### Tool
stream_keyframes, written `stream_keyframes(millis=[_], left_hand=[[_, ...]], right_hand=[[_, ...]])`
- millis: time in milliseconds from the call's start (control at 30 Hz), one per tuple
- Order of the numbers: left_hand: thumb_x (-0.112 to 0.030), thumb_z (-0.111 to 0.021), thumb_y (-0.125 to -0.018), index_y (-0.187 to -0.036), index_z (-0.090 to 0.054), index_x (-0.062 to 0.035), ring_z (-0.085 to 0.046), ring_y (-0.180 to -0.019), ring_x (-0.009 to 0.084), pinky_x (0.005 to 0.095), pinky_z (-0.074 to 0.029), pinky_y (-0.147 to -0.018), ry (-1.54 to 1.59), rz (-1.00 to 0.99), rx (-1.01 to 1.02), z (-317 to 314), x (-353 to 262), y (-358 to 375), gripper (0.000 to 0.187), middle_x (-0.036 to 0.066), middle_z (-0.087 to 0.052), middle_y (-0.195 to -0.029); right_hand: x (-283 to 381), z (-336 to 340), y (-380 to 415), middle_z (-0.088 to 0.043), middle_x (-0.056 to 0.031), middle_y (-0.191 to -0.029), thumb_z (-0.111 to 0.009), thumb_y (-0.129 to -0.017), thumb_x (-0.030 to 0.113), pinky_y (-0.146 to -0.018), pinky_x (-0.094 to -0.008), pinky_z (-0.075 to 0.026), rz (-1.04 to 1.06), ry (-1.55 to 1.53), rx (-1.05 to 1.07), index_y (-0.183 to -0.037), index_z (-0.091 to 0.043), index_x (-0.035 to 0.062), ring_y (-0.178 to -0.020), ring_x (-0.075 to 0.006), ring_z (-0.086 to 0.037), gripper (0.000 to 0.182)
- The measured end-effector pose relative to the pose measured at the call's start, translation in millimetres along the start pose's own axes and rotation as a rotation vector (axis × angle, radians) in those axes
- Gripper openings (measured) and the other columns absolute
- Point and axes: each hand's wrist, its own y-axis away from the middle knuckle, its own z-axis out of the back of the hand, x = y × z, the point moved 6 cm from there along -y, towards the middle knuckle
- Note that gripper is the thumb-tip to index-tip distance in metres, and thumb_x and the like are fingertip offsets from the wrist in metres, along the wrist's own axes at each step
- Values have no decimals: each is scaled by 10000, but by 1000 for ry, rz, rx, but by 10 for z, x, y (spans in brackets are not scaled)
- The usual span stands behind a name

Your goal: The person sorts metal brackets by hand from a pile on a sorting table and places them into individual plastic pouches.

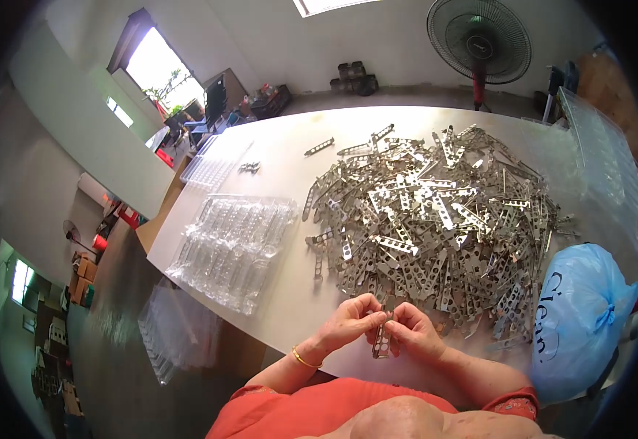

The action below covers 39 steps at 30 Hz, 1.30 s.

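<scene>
Close to my body, at the table's near edge, my left hand and my right hand come together on one perforated metal strip. Fingers and thumbs of both hands pinch it, and its lower end with round holes shows below them. The upper part is partly hidden by my fingers. Just beyond my hands lies a large heap of similar perforated metal strips, piled loosely on the white table. A single strip lies apart from the heap on its far left.
Clear plastic trays lie on the table's left, with a small cluster of metal pieces behind them. A tied blue bag sits at the right, near plastic sheeting. More clear trays stand below the left edge. A fan stands behind.
</scene>
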Motion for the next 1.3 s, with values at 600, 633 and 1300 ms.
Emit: stream_keyframes(millis=[600,633,1300], left_hand=[[-170,-664,-993,-994,-567,-29,-657,-705,121,269,-545,-624,-21,-8,-21,59,-58,-47,171,72,-701,-869],[-166,-665,-992,-995,-567,-28,-656,-709,121,270,-544,-625,-32,0,-24,61,-52,-47,170,72,-700,-867],[-124,-685,-974,-996,-511,-46,-607,-631,79,221,-492,-532,-28,-64,-91,63,-37,-17,192,30,-645,-812]], right_hand=[[-50,8,-12,-633,-35,-824,-610,-1021,175,-523,-252,-483,-28,55,4,-1019,-514,75,-599,-109,-598,139],[-55,13,-13,-633,-35,-824,-610,-1021,175,-523,-252,-483,-29,56,3,-1019,-514,75,-599,-109,-598,139],[35,36,-1,-645,-39,-842,-617,-1013,164,-515,-271,-499,-1,-30,-19,-1021,-523,79,-581,-118,-605,127]])
